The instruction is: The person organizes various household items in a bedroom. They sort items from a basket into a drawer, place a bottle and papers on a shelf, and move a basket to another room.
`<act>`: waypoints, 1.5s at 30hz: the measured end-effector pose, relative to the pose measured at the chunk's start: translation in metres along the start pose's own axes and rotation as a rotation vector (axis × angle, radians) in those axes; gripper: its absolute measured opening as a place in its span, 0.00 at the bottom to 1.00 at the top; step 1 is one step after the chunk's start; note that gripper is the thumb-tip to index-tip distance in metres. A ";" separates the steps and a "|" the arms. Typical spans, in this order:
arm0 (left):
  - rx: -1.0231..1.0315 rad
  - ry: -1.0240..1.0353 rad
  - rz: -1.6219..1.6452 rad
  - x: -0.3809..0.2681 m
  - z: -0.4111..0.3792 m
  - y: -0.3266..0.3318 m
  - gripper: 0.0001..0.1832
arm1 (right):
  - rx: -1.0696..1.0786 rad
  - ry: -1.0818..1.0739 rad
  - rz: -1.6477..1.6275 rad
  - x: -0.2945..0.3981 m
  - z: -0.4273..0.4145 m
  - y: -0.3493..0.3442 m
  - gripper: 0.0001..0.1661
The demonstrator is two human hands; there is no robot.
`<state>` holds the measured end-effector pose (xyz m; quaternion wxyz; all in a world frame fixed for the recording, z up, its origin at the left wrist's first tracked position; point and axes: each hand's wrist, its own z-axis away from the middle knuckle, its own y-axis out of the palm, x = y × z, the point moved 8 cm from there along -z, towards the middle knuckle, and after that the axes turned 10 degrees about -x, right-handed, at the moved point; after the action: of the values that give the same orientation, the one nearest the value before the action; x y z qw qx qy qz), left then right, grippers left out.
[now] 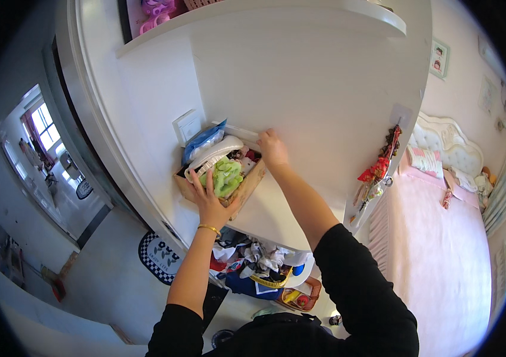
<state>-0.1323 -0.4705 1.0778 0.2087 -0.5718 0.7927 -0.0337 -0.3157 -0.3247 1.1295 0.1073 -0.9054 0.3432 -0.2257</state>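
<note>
A cardboard box (251, 180) filled with small items stands tilted to the view on a white corner shelf (275, 214). In it lie a pale green cloth-like item (225, 176), a white satiny eye mask or padded band (219, 151) and a blue plastic packet (203, 140). My left hand (215, 201), with a gold bracelet at the wrist, grips the near end of the box, fingers over the rim and thumb along its side. My right hand (273, 149) is at the far right corner of the box, fingers curled; its fingertips are partly hidden, so its hold is unclear.
A white wall switch (188, 127) is just behind the box. Below, a lower shelf carries piled clothes (261, 259), near an orange basket (311, 294). Red ornaments (378, 169) hang at right, before a pink bed (444, 241). An upper shelf (279, 11) juts overhead.
</note>
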 end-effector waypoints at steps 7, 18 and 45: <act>-0.050 0.071 -0.025 0.000 -0.001 -0.004 0.58 | 0.140 -0.042 0.001 0.018 0.000 -0.007 0.12; -0.020 0.046 -0.007 -0.003 0.004 0.002 0.59 | 0.689 -0.205 0.318 0.037 0.034 -0.095 0.11; 0.758 0.958 -0.836 -0.056 0.013 0.227 0.13 | 0.956 0.234 0.032 -0.021 0.235 -0.327 0.15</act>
<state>-0.3152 -0.3380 1.0158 -0.0071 -0.6373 0.4472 -0.6275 -0.0290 -0.0588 1.0311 0.4750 -0.7180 0.2249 -0.4565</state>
